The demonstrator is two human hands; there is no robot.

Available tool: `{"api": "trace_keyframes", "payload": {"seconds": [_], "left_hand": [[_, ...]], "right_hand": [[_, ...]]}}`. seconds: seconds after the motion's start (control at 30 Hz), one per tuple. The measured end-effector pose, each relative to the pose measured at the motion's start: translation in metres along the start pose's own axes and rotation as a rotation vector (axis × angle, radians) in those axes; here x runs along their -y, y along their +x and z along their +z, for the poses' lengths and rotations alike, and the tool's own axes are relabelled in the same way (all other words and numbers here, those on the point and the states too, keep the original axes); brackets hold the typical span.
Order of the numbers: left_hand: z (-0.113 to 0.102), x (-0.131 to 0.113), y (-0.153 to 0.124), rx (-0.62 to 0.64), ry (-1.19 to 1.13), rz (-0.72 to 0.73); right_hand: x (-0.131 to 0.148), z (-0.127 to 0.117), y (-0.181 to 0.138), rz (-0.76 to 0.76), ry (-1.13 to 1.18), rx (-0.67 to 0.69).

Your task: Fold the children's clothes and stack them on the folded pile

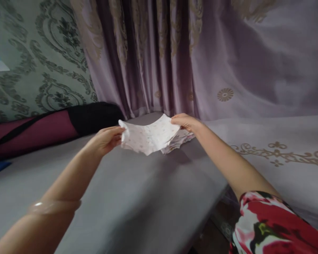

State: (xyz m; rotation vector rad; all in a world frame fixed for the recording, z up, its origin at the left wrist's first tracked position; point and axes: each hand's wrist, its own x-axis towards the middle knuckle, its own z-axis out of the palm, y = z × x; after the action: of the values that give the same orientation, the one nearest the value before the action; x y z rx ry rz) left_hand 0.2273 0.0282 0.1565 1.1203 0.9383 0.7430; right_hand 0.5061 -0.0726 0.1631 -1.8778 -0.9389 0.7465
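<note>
A small white cloth [148, 137] with a faint speckled print hangs stretched between both hands above a grey surface [137, 197]. My left hand [106, 140] pinches its left corner, fingers closed. My right hand [187, 122] grips its right top corner, fingers closed too. Just behind and below the cloth lies a low stack of similar folded white cloths [178, 141] on the grey surface. A pale bangle [54, 206] sits on my left forearm.
Mauve curtains [175, 56] hang at the back and drape over the right side. A maroon and black rolled bag [55, 128] lies at the left by a patterned green wall [37, 53]. The grey surface's edge [214, 201] drops off at lower right.
</note>
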Motion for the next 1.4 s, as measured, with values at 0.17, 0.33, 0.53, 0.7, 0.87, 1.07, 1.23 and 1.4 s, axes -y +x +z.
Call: {"api": "trace_keyframes", "payload": {"seconds": [0.17,0.33,0.53,0.7,0.87,1.07,1.23,1.4], "left_hand": [[0.075,0.017,0.038,0.064,-0.142,0.035],[0.13,0.034,0.06,0.045,-0.255,-0.033],[0.158,0.055,0.073,0.052,-0.313,-0.076],[0.163,0.069,0.078,0.048,-0.319,-0.078],[0.157,0.082,0.082,0.019,-0.298,-0.078],[0.151,0.099,0.083,-0.012,-0.218,-0.106],[0.154,0.104,0.084,-0.057,-0.149,-0.107],[0.156,0.105,0.078,-0.08,-0.073,-0.051]], "right_hand": [[-0.005,-0.051,0.033,0.02,-0.158,-0.283],[-0.021,-0.085,0.066,-0.025,-0.406,-0.428],[-0.053,-0.109,0.098,-0.02,-0.607,-0.469],[-0.068,-0.117,0.11,-0.002,-0.637,-0.481],[-0.074,-0.111,0.107,0.003,-0.681,-0.501],[-0.091,-0.097,0.1,-0.001,-0.76,-0.51],[-0.103,-0.089,0.096,0.014,-0.832,-0.506],[-0.108,-0.082,0.089,0.049,-0.9,-0.487]]}}
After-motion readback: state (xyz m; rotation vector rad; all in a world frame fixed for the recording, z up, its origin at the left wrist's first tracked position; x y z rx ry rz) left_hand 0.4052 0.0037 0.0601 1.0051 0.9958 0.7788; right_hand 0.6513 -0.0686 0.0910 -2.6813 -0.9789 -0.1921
